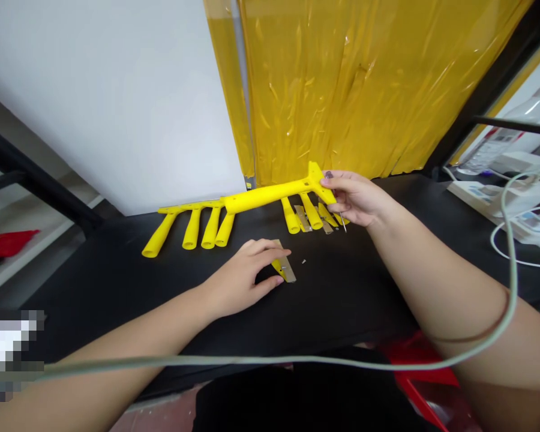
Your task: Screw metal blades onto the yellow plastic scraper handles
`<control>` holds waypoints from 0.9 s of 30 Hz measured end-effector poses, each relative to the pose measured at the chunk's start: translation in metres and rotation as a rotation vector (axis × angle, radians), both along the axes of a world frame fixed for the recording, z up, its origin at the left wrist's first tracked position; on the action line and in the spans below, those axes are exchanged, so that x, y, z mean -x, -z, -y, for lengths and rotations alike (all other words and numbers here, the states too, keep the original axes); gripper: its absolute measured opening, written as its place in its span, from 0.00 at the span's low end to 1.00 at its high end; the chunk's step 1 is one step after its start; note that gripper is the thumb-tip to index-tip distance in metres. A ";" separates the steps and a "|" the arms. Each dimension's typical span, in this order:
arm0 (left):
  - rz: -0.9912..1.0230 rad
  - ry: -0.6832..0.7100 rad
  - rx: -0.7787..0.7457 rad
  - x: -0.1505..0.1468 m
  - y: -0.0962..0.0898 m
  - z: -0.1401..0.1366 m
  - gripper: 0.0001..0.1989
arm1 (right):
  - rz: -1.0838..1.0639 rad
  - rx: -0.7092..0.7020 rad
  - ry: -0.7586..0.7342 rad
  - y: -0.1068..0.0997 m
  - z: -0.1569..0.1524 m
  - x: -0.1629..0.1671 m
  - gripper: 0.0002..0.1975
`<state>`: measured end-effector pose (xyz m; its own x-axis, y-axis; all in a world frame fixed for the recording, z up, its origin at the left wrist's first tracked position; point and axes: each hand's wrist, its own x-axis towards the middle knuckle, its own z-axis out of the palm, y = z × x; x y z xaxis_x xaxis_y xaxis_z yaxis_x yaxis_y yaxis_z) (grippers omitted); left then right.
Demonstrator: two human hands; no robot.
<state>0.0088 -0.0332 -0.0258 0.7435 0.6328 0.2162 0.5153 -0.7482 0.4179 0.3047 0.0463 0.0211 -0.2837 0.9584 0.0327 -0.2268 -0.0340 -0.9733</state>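
My right hand (354,197) grips a yellow plastic scraper handle (265,195) by its flared head, holding it above the table. From the same hand a thin metal shaft (344,223), like a screwdriver's, points downward. Low on the black table, my left hand (247,273) has thumb and fingers around a flat metal blade (290,271) with a small yellow plate (278,267) on it. A tiny screw (303,261) lies just right of the blade. Behind, several more yellow handles (191,228) lie in a row, partly hidden by the raised one.
More blades (302,219) and yellow plates lie beneath my right hand. White power strips (499,192) and a plastic bottle (504,135) are at the right. A pale cable (270,360) loops across the front. A white board and a yellow film-covered panel (342,90) stand behind the table.
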 end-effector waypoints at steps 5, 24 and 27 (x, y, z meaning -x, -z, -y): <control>-0.066 0.018 -0.082 -0.009 0.006 -0.003 0.22 | -0.006 0.005 -0.027 0.003 0.000 0.004 0.14; -0.275 0.281 -0.282 0.002 0.004 -0.048 0.21 | 0.021 0.010 -0.047 0.009 0.000 0.007 0.19; -0.262 0.316 -0.277 0.011 0.008 -0.067 0.21 | 0.008 0.002 -0.047 0.009 0.000 0.007 0.19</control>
